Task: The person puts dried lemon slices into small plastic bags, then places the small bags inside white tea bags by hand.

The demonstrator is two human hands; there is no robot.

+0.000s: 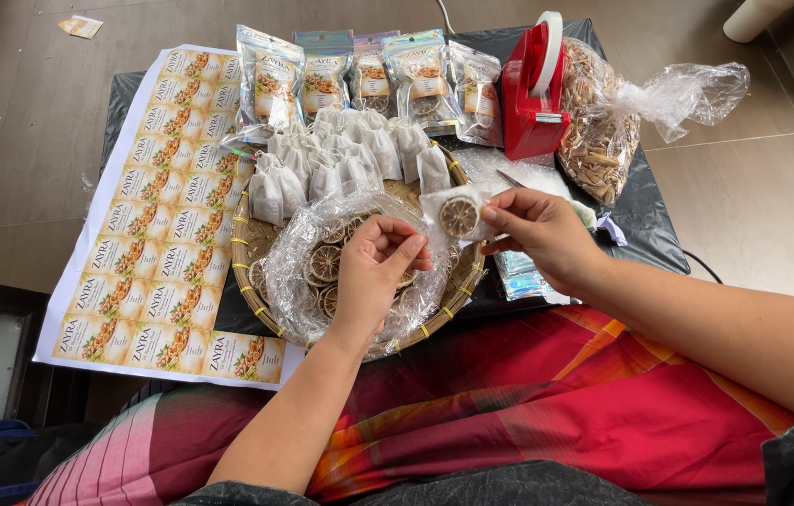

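Head view looks down on a low dark surface (645, 220); the right hand (542, 234) pinches a small white mesh pouch (448, 208) with a dried citrus slice (459, 216) at its mouth, held up over the woven tray (252, 245) so nothing spills; the left hand (373, 267), fingers curled and seemingly empty, hovers over the clear bag of slices (322, 245) in the tray, close for refilling; filled pouches (341, 159) stand at the tray's far side; label sheets (148, 225) lie left; a red tape dispenser (533, 94) stands far right.
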